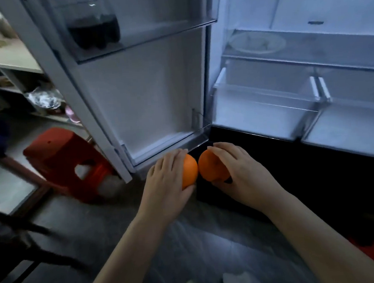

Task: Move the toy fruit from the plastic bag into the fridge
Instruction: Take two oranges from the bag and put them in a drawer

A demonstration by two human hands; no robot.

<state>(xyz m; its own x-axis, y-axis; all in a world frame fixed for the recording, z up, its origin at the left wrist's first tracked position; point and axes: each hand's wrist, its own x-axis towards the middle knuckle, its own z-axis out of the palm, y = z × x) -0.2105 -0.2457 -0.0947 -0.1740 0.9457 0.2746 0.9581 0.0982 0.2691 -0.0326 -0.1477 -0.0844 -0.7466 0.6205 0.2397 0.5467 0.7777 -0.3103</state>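
Left hand point(168, 175) cups orange point(189, 170), right hand point(238, 171) cups second orange point(211, 168), fingers curled over both, fruits nearly touching, low before open fridge point(267, 114); likely light, hard, smooth, slippery, so whole-hand wrap around middle

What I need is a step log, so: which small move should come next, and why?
Probably raise the right hand and carry its toy orange into the clear drawer, which looks pulled out just above it. The left hand grips a second toy orange alongside and can follow.
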